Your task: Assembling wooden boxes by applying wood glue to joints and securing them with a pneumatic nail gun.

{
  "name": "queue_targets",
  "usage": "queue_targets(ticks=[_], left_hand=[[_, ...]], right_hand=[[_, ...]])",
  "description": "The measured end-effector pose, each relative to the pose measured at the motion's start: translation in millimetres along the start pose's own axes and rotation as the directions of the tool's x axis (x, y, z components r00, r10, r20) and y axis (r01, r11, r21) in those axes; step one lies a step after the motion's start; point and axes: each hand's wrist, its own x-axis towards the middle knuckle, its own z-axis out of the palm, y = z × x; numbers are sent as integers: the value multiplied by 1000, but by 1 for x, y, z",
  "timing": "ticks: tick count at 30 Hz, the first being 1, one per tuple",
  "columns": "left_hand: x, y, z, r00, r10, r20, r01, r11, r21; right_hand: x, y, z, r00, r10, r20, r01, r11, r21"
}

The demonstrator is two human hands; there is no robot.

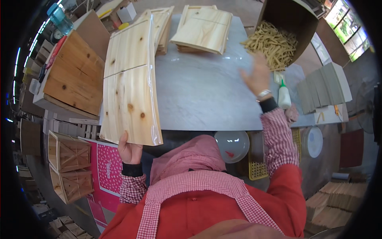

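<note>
My left hand (130, 150) grips the bottom edge of a pale, knotty wooden panel (131, 87), thumb on top. The panel is long, with a dark line across it and a glossy strip along its right edge. It lies along the left side of the grey table (199, 95). My right hand (256, 75) is over the table's right part, somewhat blurred, thumb apart from the other fingers. It is nearest to a tipped cardboard box (304, 28) spilling many narrow beige strips (274, 46). Nothing shows in that hand.
Stacked wooden panels (205, 28) lie at the table's far side. A white glue bottle with a green tip (284, 96) and grey board pieces (324, 87) stand at the right. A brown wooden board (73, 73) borders the left; a white basin (232, 146) sits below the front edge.
</note>
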Motion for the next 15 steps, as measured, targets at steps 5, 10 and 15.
queue_targets(ticks=[5,10,15], left_hand=[[-11,7,21,995,88,-41,-86,995,48],[-40,26,36,983,167,-71,-160,983,94],[-55,34,29,983,174,-59,-167,980,107]], right_hand=[[89,-117,95,975,-128,182,149,983,-107],[119,-141,148,964,-14,264,73,974,-216],[69,-122,122,955,-189,230,236,952,-196]])
